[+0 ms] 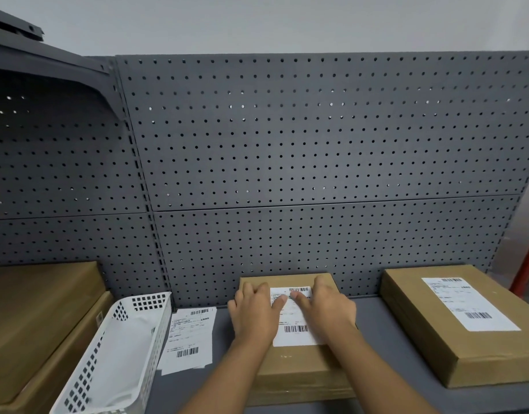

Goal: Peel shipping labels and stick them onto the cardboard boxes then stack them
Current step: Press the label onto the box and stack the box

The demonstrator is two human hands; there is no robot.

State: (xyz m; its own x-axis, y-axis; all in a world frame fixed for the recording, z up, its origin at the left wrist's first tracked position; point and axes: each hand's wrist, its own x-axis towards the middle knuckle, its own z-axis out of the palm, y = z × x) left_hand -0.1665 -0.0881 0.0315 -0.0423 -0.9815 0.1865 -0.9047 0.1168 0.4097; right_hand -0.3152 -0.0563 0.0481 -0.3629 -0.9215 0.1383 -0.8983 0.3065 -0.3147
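Even soft light, faint shadows, wide-angle bending at edges.

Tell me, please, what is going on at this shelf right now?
A person presses a shipping label flat onto the middle cardboard box with the left hand and the right hand, fingers straight. The box on the right already bears its own label. Spare labels lie on the shelf beside a white basket, and plain boxes sit stacked at far left.
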